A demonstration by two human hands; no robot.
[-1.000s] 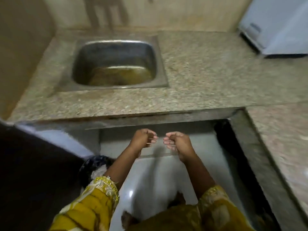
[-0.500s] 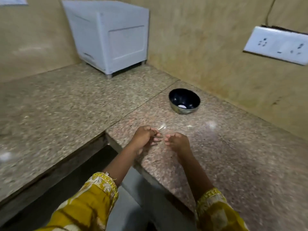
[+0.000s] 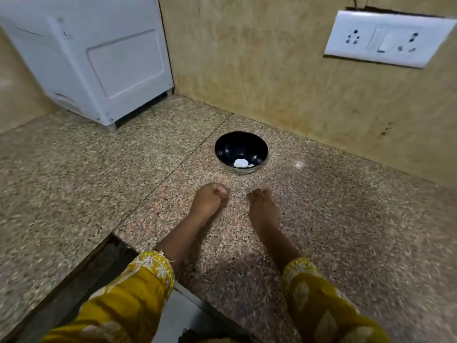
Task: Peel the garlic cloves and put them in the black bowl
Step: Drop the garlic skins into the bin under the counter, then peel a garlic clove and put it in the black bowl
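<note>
- Speckled granite countertop [image 3: 346, 231] from 3 through 6 to 9 o'clock. Blurred toward the edges. Dark gap [image 3: 81, 276] at 7 o'clock, contents unreadable.
- Tan wall [image 3: 259, 58] from 12 to 3 o'clock.
- White box-shaped appliance [image 3: 99, 58] at 10 o'clock, cut off by the top and left edges. Type not identifiable.
- White socket plate [image 3: 385, 37] on the wall at 2 o'clock.
- Yellow patterned sleeves [image 3: 138, 288] at 6 o'clock, both cut off by the bottom edge, reaching toward 12 o'clock.
- Left hand [image 3: 210, 199] just below centre. Fingers curled in, knuckles up, low over the countertop. Blurred, inside of the curl hidden, so cannot tell whether gripping anything.
- Right hand [image 3: 262, 206] at its 3 o'clock, apart from it. Back toward the camera, fingers bent down. Fingertips hidden, so cannot tell any hold.
- Black bowl [image 3: 241, 144] upright on the countertop at 12 o'clock of both hands, near, not touching.
- Peeled garlic clove [image 3: 240, 162], pale, in the bowl's bottom.
</note>
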